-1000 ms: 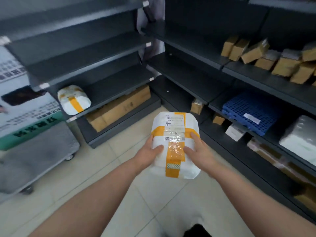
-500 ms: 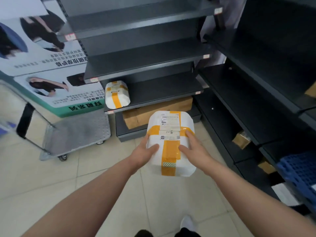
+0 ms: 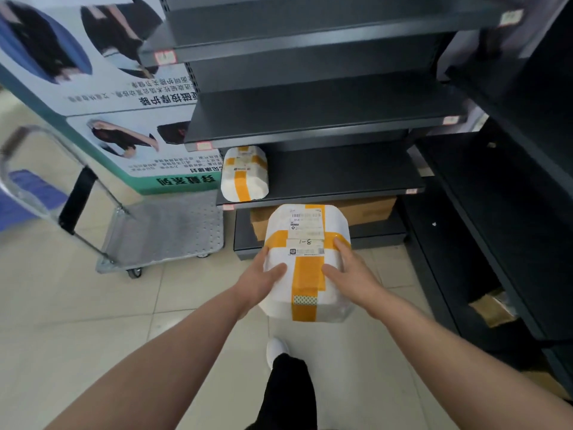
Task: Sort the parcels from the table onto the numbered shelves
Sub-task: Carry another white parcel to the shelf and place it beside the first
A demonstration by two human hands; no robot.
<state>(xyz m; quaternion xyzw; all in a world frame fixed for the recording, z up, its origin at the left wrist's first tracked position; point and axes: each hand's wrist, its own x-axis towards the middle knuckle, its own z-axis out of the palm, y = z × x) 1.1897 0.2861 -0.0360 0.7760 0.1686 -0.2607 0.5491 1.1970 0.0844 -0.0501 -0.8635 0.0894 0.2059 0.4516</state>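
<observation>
- While we stood before the dark shelf unit (image 3: 310, 110), we held the white parcel (image 3: 307, 262) in the air between both hands, above the tiled floor (image 3: 93, 321) and near the lowest shelves.
- Our left hand (image 3: 263, 276) gripped its left side and our right hand (image 3: 350, 271) its right side. The thumbs lay on the top face and the other fingers went round the edges, so both hands were clasped on it.
- It was wrapped in white film with orange tape (image 3: 305, 274) crossed over it, and a handwritten mark like "1-8" stood on the label (image 3: 307, 225).
- We judged it bulky and of middle weight. The rounded corners suggested soft padding that would yield a little under pressure.
- The film and tape looked smooth, perhaps slippery, so the best hold seemed to be on two opposite sides, with the fingers underneath.
- A similar parcel (image 3: 245, 173) lay at the left end of a lower shelf (image 3: 341, 175), and a brown carton (image 3: 366, 209) sat below it.
</observation>
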